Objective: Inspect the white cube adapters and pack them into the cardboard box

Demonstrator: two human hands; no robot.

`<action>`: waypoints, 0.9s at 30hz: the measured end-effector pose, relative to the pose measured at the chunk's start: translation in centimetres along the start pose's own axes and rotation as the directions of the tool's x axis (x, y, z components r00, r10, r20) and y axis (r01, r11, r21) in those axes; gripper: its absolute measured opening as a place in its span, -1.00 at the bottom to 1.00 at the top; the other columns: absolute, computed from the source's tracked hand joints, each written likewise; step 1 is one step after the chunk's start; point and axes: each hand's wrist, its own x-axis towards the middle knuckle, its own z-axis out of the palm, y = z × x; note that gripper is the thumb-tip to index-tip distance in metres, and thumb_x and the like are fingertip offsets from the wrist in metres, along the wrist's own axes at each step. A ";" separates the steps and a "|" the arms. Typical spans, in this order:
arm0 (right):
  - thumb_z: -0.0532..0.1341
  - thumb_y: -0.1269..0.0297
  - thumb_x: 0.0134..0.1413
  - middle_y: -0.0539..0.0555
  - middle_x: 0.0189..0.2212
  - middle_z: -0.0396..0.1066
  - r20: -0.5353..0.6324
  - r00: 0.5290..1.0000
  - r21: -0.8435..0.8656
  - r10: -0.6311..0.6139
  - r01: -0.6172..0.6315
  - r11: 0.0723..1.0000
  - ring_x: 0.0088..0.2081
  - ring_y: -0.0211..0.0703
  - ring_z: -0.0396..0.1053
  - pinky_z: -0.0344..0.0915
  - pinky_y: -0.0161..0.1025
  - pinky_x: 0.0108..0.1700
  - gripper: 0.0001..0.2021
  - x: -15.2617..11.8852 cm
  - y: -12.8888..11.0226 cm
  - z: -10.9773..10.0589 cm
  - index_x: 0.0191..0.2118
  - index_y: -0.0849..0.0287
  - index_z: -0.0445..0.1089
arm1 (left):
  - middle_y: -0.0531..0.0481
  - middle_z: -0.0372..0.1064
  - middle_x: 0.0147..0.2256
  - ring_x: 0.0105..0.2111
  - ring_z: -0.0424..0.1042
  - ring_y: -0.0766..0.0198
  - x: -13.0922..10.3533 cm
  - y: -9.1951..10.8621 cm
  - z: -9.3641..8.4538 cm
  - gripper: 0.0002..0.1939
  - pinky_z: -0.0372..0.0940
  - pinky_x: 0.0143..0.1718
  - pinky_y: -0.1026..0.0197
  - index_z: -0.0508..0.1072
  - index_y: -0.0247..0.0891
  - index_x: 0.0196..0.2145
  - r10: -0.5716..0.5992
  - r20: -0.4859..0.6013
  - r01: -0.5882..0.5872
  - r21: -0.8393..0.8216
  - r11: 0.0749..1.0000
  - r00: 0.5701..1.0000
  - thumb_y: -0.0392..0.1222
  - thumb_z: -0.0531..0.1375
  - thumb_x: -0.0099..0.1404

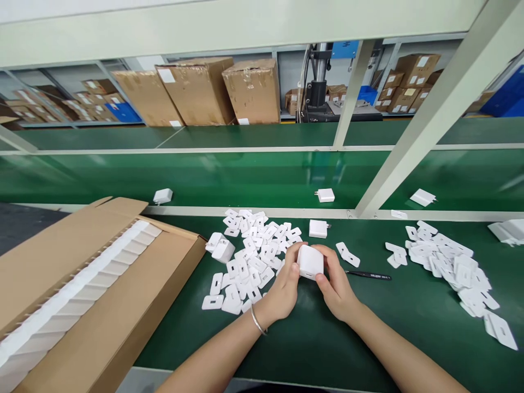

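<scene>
A white charger block (310,262) is held between my left hand (284,286) and my right hand (336,286), above the green table. The fingers of both hands are closed round its sides, and a small slot shows on its near face. Left of my hands lies a loose pile of small white slotted plates (249,262). Two more white chargers (223,250) stand by that pile. Just beyond my fingers is another charger (318,228) with its prongs to the right. Black tweezers (370,275) lie beside my right hand, below two loose plates (347,255).
An open cardboard box (164,289) with a row of white pieces fills the left. A second pile of plates (458,265) lies right. Chargers (326,195) sit on the green strip behind. A slanted metal post (421,109) crosses the right side. Large cartons (196,93) stand at the back.
</scene>
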 end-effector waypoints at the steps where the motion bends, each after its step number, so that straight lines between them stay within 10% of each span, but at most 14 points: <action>1: 0.12 -0.04 0.42 0.22 0.09 0.41 0.012 1.000 -0.052 -0.011 0.012 0.999 -0.01 0.03 0.47 0.45 -0.10 -0.04 -0.53 0.0 0.1 -0.2 0.28 0.07 0.18 | -0.22 0.16 0.24 0.14 0.26 0.01 0.0 0.0 0.2 -0.38 0.22 0.20 -0.05 0.11 -0.14 0.33 -0.020 0.008 0.020 -0.010 1.000 1.000 0.28 -0.23 0.56; 12: 0.25 0.07 0.34 0.21 0.06 0.44 -0.047 0.980 -0.290 -0.196 0.174 0.941 0.02 0.11 0.45 0.45 0.00 -0.01 -0.50 0.7 0.2 -1.3 0.28 0.04 0.19 | -0.19 0.32 0.23 0.16 0.36 -0.05 0.7 0.8 1.2 -0.33 0.29 0.20 -0.10 0.13 -0.05 0.43 -0.173 0.233 0.268 -0.479 0.836 0.957 0.29 -0.05 0.53; 17: 0.27 0.21 0.28 0.22 0.15 0.29 -0.019 0.970 -0.318 -0.243 0.225 0.921 0.15 0.13 0.35 0.41 0.07 0.11 -0.45 0.7 0.1 -1.8 0.33 -0.03 0.17 | -0.10 0.18 0.36 0.34 0.18 -0.05 0.0 2.9 0.0 -0.41 0.15 0.34 -0.05 0.23 0.01 0.38 -0.115 0.104 0.146 -0.365 0.920 0.988 0.07 0.21 0.47; 27: 0.20 0.20 0.35 0.24 0.12 0.32 0.073 0.974 -0.366 -0.214 0.226 0.903 0.10 0.13 0.40 0.43 0.08 0.09 -0.47 0.3 0.4 -0.3 0.36 0.03 0.13 | -0.17 0.42 0.10 0.08 0.44 -0.01 -5.4 5.1 -4.2 -0.18 0.30 0.19 -0.09 0.03 -0.01 0.43 -0.142 -0.174 0.104 -0.211 0.972 0.974 0.10 0.31 0.37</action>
